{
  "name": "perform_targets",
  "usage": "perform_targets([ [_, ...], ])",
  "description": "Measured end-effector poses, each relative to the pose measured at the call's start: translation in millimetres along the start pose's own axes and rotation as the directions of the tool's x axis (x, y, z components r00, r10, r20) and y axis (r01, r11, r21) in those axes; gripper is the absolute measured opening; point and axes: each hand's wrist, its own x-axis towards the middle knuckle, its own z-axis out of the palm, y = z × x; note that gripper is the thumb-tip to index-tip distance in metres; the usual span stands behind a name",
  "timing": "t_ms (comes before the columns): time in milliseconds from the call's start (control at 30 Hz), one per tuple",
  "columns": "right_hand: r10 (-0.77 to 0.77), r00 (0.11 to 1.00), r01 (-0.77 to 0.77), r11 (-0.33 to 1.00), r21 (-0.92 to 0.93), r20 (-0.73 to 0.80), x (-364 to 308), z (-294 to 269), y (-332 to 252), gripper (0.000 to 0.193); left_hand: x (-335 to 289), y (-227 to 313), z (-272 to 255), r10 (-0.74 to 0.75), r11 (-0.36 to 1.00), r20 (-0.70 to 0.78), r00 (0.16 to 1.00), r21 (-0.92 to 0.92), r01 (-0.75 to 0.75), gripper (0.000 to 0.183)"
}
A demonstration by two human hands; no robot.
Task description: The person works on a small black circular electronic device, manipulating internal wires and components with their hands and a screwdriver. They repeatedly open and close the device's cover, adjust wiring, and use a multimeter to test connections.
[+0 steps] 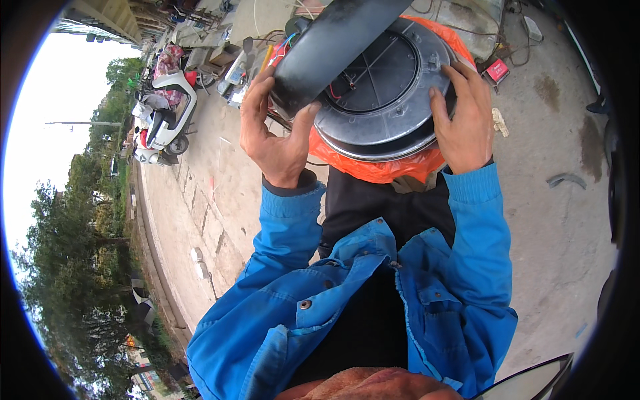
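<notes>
Apparently both hands, left hand [277, 130] and right hand [467, 117], clasp the round grey housing [387, 93], each grip pressed on its rim.

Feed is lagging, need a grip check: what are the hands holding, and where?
Both hold the round grey housing: the left hand grips its black projecting arm, the right hand the right rim.

The black panel [340, 47] hides part of the round grey housing [390, 100].
</notes>
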Motion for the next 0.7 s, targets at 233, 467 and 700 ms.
perform_targets([
  [233, -0.002, 0.999, 0.001, 1.0, -0.011, -0.039, -14, 2, 0, 0.042, -3, -2, 3, -0.053, 0.998, 0.007, 0.999, -0.037, 0.053, 0.064],
  [467, -0.126, 0.987, 0.128, 0.992, -0.009, 0.102, -29, 0, -10, 0.06, -6, 2, 5, -0.068, 0.996, 0.001, 0.998, -0.055, 0.068, 0.064],
  [700, -0.222, 0.953, 0.232, 0.972, -0.026, 0.206, -35, -10, -6, 0.068, -10, 3, 4, -0.038, 0.998, 0.011, 0.999, -0.049, 0.038, 0.064],
])
